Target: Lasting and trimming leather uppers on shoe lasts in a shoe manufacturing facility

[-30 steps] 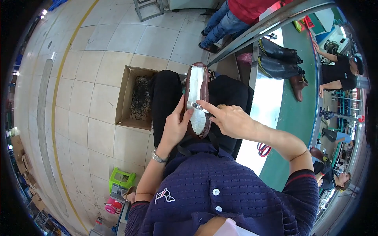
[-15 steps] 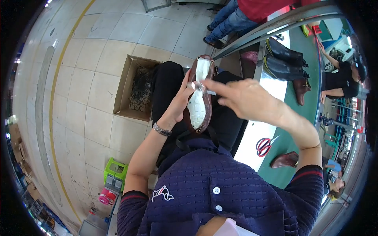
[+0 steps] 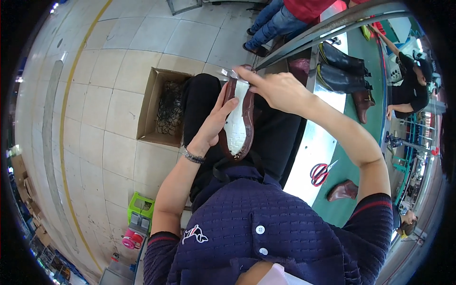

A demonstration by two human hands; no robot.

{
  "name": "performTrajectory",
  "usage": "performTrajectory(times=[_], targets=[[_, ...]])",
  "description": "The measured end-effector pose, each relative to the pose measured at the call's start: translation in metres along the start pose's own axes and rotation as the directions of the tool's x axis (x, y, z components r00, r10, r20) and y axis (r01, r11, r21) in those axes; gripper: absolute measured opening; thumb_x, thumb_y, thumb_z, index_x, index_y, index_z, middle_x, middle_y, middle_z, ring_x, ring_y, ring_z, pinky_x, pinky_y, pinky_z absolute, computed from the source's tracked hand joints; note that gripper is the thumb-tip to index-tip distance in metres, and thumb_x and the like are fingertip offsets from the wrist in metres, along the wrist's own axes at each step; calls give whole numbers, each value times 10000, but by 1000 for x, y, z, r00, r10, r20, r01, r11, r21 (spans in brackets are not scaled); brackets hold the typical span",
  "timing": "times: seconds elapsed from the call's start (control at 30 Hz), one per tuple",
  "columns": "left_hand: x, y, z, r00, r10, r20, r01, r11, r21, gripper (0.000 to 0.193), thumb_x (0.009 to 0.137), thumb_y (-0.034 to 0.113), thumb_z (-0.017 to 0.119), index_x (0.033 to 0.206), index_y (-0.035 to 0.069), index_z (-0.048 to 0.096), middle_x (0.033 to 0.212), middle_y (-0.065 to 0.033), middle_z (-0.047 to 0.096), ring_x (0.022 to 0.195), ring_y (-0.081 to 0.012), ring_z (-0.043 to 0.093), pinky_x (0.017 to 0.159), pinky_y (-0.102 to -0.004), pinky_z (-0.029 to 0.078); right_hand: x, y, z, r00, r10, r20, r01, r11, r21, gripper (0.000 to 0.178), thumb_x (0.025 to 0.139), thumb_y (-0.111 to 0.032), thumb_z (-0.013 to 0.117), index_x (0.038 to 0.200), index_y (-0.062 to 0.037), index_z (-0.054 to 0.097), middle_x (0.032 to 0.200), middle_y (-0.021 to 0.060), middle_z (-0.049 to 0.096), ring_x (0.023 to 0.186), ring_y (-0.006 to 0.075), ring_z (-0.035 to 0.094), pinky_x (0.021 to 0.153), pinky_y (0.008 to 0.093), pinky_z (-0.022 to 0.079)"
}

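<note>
A brown leather shoe (image 3: 250, 121) lies bottom up over my lap, with its white underside (image 3: 236, 135) showing. My left hand (image 3: 216, 121) is wrapped round the shoe's left side, thumb lying on the white face. At the shoe's far end, my right hand (image 3: 285, 92) pinches a small shiny metallic thing (image 3: 228, 73). Motion blurs that thing, so its kind cannot be told. The fingers of my right hand partly cover the far tip of the shoe.
On my left stands a cardboard box (image 3: 147, 116) holding dark stringy scraps (image 3: 170, 107). To my right, red-and-black-handled scissors (image 3: 319, 175) lie on a metal ledge (image 3: 304, 164) beside a green belt (image 3: 327, 209) with dark boots (image 3: 339, 78) and a brown shoe (image 3: 343, 191). People stand nearby.
My right hand has moved from the middle of the shoe to its far end, carrying the shiny thing along. My left hand keeps its hold on the shoe.
</note>
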State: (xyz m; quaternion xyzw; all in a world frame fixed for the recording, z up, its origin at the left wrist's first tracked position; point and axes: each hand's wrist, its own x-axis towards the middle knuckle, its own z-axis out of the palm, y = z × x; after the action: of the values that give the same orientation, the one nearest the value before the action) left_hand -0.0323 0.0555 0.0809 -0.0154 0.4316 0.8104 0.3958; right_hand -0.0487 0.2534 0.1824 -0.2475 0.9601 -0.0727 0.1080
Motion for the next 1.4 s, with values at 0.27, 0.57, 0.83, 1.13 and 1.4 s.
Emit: performTrajectory(times=[0.27,0.57,0.83,1.13,1.4], targets=[[1,3,-4,998,-68,-11,68,998,8,780,952,305,595,1548,137,122,1513,-59,331,1365,-165,331,1108,-296,265,-8,-13,-12,1000,25,-10,-24,995,92,678,919,-177,575,1502,-227,232,704,170,663,644,324,677,592,415,551],[-2,9,-6,989,-146,-7,145,989,-34,854,900,240,670,1548,145,122,1448,-47,412,1281,-162,430,1055,-300,347,-17,-22,-2,999,53,1,-51,974,222,607,943,-209,556,1485,-196,283,652,165,631,578,348,639,546,440,511],[-3,11,-14,982,-180,57,181,983,-7,855,881,102,662,1548,157,129,1351,-44,485,1194,-142,495,1010,-302,402,-24,-33,-14,999,13,44,-22,980,198,713,892,-170,596,1504,-213,234,722,177,664,671,340,686,552,404,547],[-26,-28,-15,964,-104,245,222,821,-526,585,991,394,491,1480,148,287,1390,-155,477,1218,-318,534,1018,-465,453,-27,-33,13,988,88,130,-105,986,132,627,933,-193,563,1491,-201,277,642,142,632,572,319,643,537,414,516],[-27,-37,-11,997,16,-73,-24,994,-106,587,963,244,543,1469,107,279,1282,-115,539,1153,-246,578,940,-429,519,-29,-48,-10,993,-80,-89,97,975,202,749,895,-136,594,1525,-264,210,686,113,642,511,250,629,434,345,482]])
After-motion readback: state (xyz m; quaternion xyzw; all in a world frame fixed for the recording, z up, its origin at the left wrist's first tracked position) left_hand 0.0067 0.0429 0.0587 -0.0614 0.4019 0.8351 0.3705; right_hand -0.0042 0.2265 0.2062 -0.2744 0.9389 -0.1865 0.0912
